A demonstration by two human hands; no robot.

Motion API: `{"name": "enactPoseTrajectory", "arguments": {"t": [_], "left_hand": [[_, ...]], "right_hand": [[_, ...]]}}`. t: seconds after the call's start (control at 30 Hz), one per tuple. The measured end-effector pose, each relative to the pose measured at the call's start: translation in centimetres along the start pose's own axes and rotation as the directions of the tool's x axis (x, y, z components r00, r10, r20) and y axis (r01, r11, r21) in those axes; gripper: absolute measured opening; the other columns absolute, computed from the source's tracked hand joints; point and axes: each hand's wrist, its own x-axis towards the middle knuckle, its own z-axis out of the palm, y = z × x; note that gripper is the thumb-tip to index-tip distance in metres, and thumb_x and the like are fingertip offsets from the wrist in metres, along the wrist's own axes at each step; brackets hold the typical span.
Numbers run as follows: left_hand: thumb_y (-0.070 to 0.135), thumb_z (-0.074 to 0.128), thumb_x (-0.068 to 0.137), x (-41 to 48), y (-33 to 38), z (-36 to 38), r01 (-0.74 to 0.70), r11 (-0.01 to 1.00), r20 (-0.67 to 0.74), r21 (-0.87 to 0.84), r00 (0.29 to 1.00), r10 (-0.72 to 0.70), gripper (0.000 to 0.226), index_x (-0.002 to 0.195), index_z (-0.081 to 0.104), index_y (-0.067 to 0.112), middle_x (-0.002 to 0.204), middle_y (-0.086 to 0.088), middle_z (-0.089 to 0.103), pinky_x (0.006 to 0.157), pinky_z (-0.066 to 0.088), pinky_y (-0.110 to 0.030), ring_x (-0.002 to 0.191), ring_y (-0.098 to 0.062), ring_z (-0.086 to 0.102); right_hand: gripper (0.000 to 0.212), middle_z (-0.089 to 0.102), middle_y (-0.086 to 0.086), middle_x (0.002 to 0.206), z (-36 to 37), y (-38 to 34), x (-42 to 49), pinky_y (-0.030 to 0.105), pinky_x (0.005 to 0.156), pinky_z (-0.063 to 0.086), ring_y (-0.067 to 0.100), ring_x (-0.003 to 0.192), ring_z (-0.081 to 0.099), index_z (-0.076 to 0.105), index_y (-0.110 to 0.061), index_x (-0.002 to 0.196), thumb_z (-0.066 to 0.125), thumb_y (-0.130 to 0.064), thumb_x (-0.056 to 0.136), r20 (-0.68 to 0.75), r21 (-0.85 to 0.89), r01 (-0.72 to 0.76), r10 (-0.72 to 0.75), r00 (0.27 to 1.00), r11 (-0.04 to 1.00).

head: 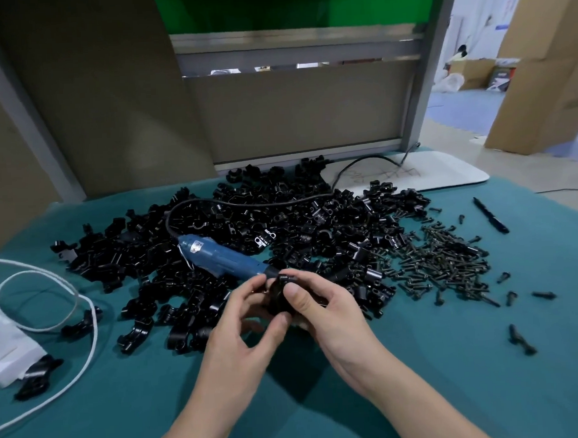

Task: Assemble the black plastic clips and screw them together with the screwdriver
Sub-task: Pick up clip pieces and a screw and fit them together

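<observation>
Between left hand and right hand, one clip; behind, one screwdriver.

Teal cloth over the surface. At the left edge, a loosely looped white cord beside a white wad, perhaps foam or folded paper. Far right, a black pen lying alone. At the back right, a white board with dark scribbles. Behind, a brown panel in a grey metal frame, a green sheet above; tall cardboard boxes further right.
</observation>
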Motion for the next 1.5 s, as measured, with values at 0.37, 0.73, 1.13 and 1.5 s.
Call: {"name": "enactPoseTrajectory", "arguments": {"t": [0.37,0.73,1.13,1.5], "left_hand": [[0.036,0.051,0.102,8.3,4.6,8.9,-0.257,0.834,0.307,0.488,0.945,0.111,0.028,0.129,0.056,0.029,0.11,0.018,0.062,0.098,0.046,-0.035,0.108,-0.009,0.054],[0.021,0.057,0.1,11.7,5.9,18.2,-0.563,0.205,0.58,0.801,0.814,-0.034,0.028,0.128,0.056,0.017,0.13,-0.007,0.057,0.101,0.035,-0.042,0.124,-0.029,0.046],[0.015,0.061,0.095,10.6,6.3,18.4,-0.576,0.177,0.59,0.798,0.806,-0.039,0.034,0.129,0.055,0.015,0.133,-0.007,0.053,0.107,0.034,-0.044,0.129,-0.029,0.043],[0.016,0.064,0.096,5.6,5.0,6.1,-0.111,0.976,0.081,0.187,0.992,0.097,0.016,0.093,0.063,0.031,0.076,0.013,0.066,0.066,0.044,-0.013,0.067,0.002,0.056]], "right_hand": [[0.034,0.074,0.022,0.111,-10.4,-6.9,-0.4,0.025,0.076,0.062,0.031,0.108,0.073,0.063,0.008,0.113,0.064,-0.021,0.095,-0.564,0.549,0.464,-0.101,0.819,0.695],[0.025,0.075,0.022,0.098,-13.9,-7.4,-1.0,0.031,0.08,0.064,0.029,0.097,0.076,0.062,0.003,0.116,0.063,-0.015,0.099,-0.672,0.66,0.604,-0.007,0.74,0.447],[0.027,0.072,0.018,0.109,-12.8,-6.4,-1.0,0.026,0.078,0.063,0.027,0.102,0.074,0.062,0.002,0.118,0.062,-0.017,0.098,-0.57,0.668,0.502,-0.056,0.82,0.549],[0.037,0.076,0.018,0.11,-8.2,-4.0,0.3,0.03,0.072,0.063,0.028,0.095,0.076,0.066,0.003,0.112,0.069,-0.02,0.083,-0.297,0.397,0.156,-0.034,0.954,0.905]]}}
